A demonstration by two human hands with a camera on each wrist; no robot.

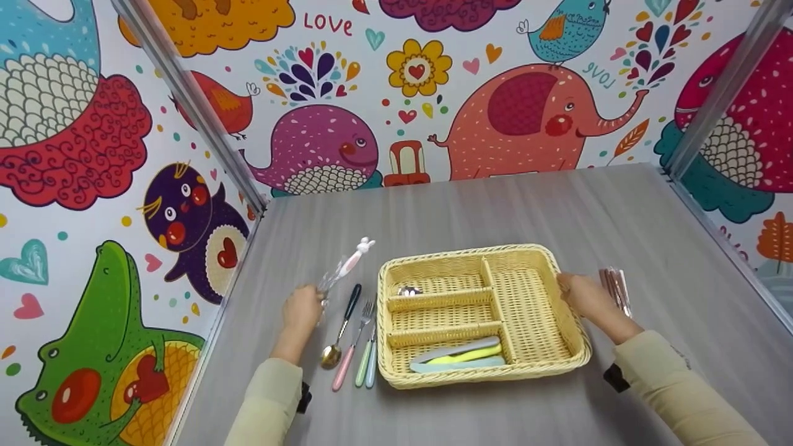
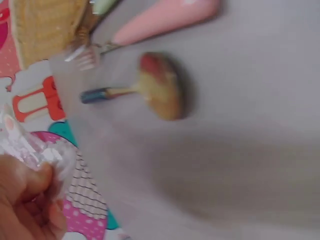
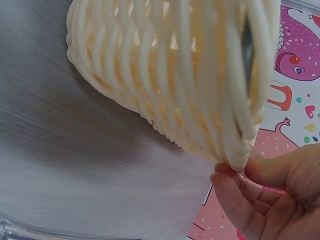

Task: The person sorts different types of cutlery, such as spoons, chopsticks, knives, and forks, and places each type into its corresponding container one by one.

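Observation:
My left hand (image 1: 302,308) pinches crinkled clear plastic wrap (image 2: 62,155) around a utensil whose handle (image 1: 354,259) is white and pink with a rabbit-shaped end; its working end is hidden. My right hand (image 1: 588,296) grips the right rim of a woven cutlery basket (image 1: 480,379), thumb and fingers pinching the edge (image 3: 240,157). The basket has several compartments. Grey, yellow and pale blue handled pieces (image 1: 464,354) lie in its front left one, and a shiny metal piece (image 1: 409,290) in the back left one.
Left of the basket lie a dark-handled spoon (image 1: 331,355), a pink-handled fork (image 1: 344,369), and green (image 1: 362,370) and blue (image 1: 371,370) handled utensils. A bundle of pinkish-brown shiny sticks (image 1: 614,288) lies beyond my right hand. Printed panels (image 1: 415,124) border the table.

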